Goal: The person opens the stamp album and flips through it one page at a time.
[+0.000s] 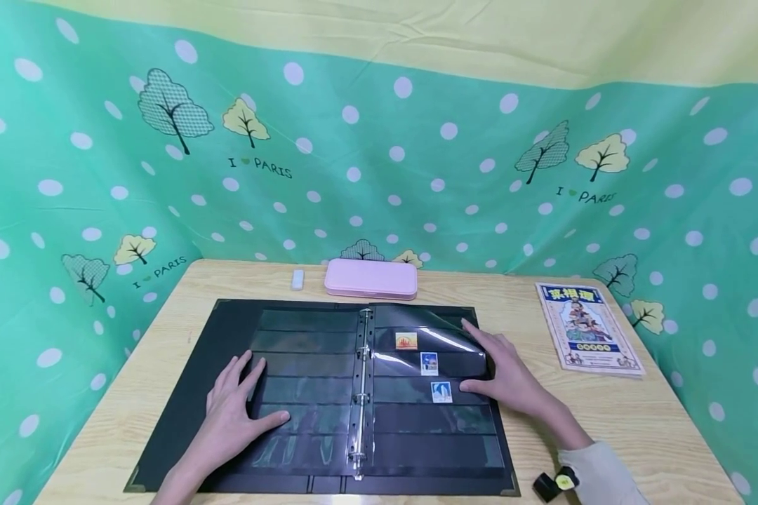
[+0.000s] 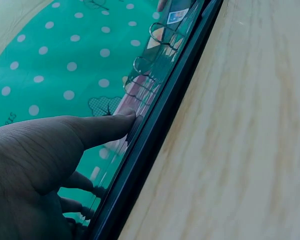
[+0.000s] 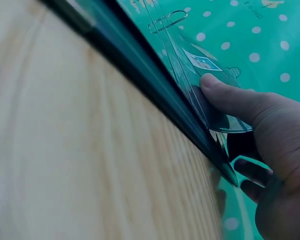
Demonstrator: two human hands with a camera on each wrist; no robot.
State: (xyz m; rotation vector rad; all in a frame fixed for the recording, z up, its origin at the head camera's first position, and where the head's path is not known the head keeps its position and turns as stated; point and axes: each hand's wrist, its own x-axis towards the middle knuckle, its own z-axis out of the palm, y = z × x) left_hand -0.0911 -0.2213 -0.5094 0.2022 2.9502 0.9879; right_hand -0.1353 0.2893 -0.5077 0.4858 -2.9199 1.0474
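A black ring-binder stamp album lies open on the table, its metal rings running down the middle. The left hand rests on the left clear-pocket page, fingers spread and thumb extended. At the outer edge of the right page, the right hand pinches the sheet, thumb on top and fingers partly hidden beneath; that edge bends upward. Three stamps sit in the right page's pockets: an orange-yellow one, a blue one and a blue-white one.
Behind the album are a pink pencil case and a small white eraser-like block. A booklet with a colourful cover lies at the right. Green dotted cloth hangs around the wooden table.
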